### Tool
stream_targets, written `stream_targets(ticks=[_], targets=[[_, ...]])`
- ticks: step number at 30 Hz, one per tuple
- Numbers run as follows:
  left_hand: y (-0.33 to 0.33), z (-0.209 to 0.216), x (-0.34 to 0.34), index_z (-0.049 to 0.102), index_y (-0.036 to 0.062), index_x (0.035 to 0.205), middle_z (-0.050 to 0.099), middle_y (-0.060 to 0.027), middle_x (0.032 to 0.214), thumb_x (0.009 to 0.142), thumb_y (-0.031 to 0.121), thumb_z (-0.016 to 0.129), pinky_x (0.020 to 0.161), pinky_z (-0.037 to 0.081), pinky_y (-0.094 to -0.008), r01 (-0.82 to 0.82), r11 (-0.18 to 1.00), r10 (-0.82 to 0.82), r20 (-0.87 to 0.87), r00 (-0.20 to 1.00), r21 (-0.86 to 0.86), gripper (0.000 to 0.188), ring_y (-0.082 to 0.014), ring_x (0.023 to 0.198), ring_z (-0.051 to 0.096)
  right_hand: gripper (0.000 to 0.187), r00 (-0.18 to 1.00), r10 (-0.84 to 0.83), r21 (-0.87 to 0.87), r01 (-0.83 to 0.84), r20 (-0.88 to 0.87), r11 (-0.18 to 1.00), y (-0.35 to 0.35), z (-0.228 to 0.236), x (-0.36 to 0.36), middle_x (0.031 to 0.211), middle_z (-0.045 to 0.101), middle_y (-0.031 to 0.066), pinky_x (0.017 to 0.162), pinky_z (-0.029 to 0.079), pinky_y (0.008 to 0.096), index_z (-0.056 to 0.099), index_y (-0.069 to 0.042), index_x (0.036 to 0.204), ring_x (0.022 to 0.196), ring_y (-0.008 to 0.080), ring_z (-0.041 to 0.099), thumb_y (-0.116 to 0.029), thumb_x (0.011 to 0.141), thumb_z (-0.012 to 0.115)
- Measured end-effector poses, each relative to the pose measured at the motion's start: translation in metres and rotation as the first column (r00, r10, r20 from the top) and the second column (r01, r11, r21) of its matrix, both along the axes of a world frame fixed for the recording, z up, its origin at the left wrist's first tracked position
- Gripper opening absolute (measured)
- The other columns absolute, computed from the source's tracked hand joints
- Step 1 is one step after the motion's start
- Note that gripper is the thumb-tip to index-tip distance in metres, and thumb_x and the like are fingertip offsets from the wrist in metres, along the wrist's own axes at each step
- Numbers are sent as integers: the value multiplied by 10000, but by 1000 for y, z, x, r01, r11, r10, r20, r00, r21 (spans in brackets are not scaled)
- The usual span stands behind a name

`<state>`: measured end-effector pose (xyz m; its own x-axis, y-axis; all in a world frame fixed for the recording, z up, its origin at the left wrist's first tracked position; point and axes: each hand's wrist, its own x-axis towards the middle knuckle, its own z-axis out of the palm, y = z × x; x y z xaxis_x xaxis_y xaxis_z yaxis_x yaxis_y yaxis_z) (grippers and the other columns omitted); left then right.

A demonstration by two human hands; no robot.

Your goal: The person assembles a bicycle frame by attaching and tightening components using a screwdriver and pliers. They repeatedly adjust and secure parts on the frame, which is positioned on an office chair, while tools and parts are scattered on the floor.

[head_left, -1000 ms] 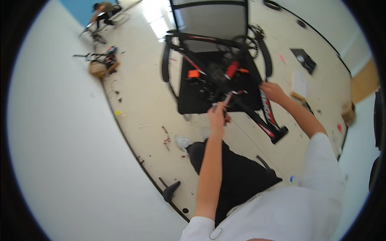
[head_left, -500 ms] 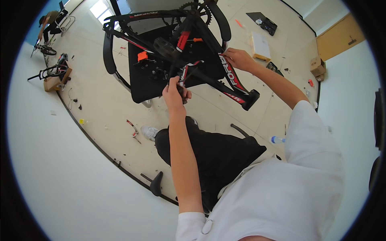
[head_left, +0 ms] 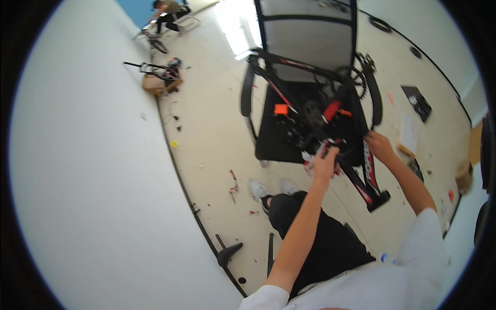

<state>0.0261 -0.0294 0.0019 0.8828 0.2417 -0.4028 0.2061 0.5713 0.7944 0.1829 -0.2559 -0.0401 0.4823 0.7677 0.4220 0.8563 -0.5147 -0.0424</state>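
Observation:
A black bicycle frame (head_left: 369,168) with red and white markings lies across a black chair, its head tube towards me. My right hand (head_left: 381,147) is closed around one of its tubes, beside the chair's right armrest. My left hand (head_left: 325,163) is closed at the near edge of the seat, next to the frame's other long tube. Something red, white and dark shows around its fingers, too blurred to name. Just beyond it is a dark pedal (head_left: 312,111), also blurred. The toothed chainring (head_left: 356,82) is at the frame's far end.
The chair seat (head_left: 268,142) bears an orange block (head_left: 281,109) and small dark parts. A saddle (head_left: 229,253) lies on the floor at lower left. At right are a white panel (head_left: 408,132) and a cardboard box (head_left: 464,177). Another person (head_left: 168,13) sits far left by a bicycle.
The view has swung, so chair, frame and both hands appear farther right and lower. More of the chair's backrest shows. Both hands stay at about the same places along the frame.

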Motion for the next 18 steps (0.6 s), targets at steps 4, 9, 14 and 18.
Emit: stream_targets(ticks=[4, 9, 14, 18], targets=[[8, 5, -13, 449, 111, 719, 418, -17, 458, 847, 340, 627, 383, 266, -282, 36, 999, -36, -38, 999, -4, 317, -158, 381, 484, 153, 1000, 3, 14, -3, 20, 1000, 13, 7, -9, 867, 573, 86, 659, 531, 348, 674, -6, 900, 761, 259, 630, -3, 772, 590], [11, 3, -15, 446, 115, 715, 418, -13, 461, 838, 344, 629, 388, 267, -288, 10, 999, -8, -51, 999, 36, 318, -161, 384, 484, 146, 1000, 9, 37, -8, -2, 999, 15, 7, -5, 849, 573, 90, 670, 534, 354, 677, 0, 888, 757, 264, 628, 0, 765, 599], [12, 1, -15, 463, 112, 729, 419, -23, 461, 834, 344, 634, 386, 269, -292, -33, 998, 36, -52, 998, 46, 307, -166, 381, 486, 172, 998, -1, 71, 6, -67, 997, 15, 3, -4, 849, 574, 98, 678, 533, 364, 673, -8, 906, 772, 282, 628, 12, 767, 573], [4, -5, -5, 518, 84, 767, 443, -17, 483, 841, 364, 642, 370, 320, -281, -51, 992, 54, -21, 998, 116, 315, -168, 386, 509, 222, 999, 10, 32, -12, 48, 999, -3, -21, 13, 1037, 641, 122, 734, 551, 369, 670, -11, 971, 888, 290, 651, -2, 776, 563]])
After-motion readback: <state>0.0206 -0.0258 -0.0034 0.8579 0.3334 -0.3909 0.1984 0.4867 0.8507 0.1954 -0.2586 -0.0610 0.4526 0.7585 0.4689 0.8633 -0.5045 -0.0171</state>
